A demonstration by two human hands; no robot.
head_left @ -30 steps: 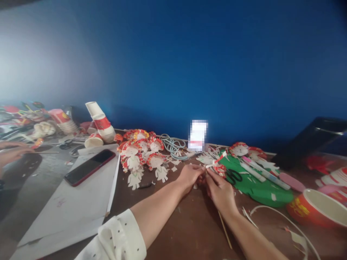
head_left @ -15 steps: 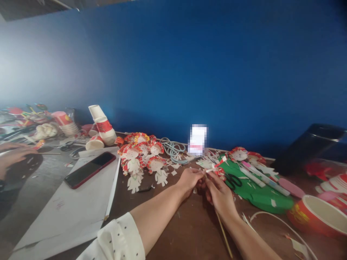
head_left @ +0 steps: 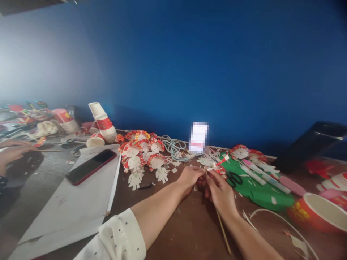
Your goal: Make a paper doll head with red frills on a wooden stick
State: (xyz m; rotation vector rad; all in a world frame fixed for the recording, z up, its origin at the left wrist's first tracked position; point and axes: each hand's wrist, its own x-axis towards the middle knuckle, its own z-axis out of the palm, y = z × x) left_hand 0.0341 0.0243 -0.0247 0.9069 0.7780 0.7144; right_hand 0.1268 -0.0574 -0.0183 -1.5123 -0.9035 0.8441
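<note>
My left hand [head_left: 192,177] is closed, its fingertips pinched against those of my right hand [head_left: 220,189], which is closed too. Out of the pinch, up and to the right, runs a narrow red and white paper strip [head_left: 219,162]. A thin wooden stick [head_left: 223,233] slants from under my right hand toward the front of the table. Where the strip and stick meet is hidden by my fingers. Just beyond the right fingertips lies a paper figure with a red frill, partly covered. Several paper dolls [head_left: 157,162] with red frilled heads lie left of my hands.
A phone [head_left: 90,167] lies on a white board [head_left: 67,213] at left. Paper cups [head_left: 104,124] lean behind it. Another person's hand [head_left: 16,151] is at far left. To the right are a green sheet [head_left: 252,189] with pens, a red bowl [head_left: 303,213] and a black cylinder [head_left: 300,148].
The camera view has shifted slightly. Both my hands keep the same pinched pose, with the strip and stick almost unmoved between them.
</note>
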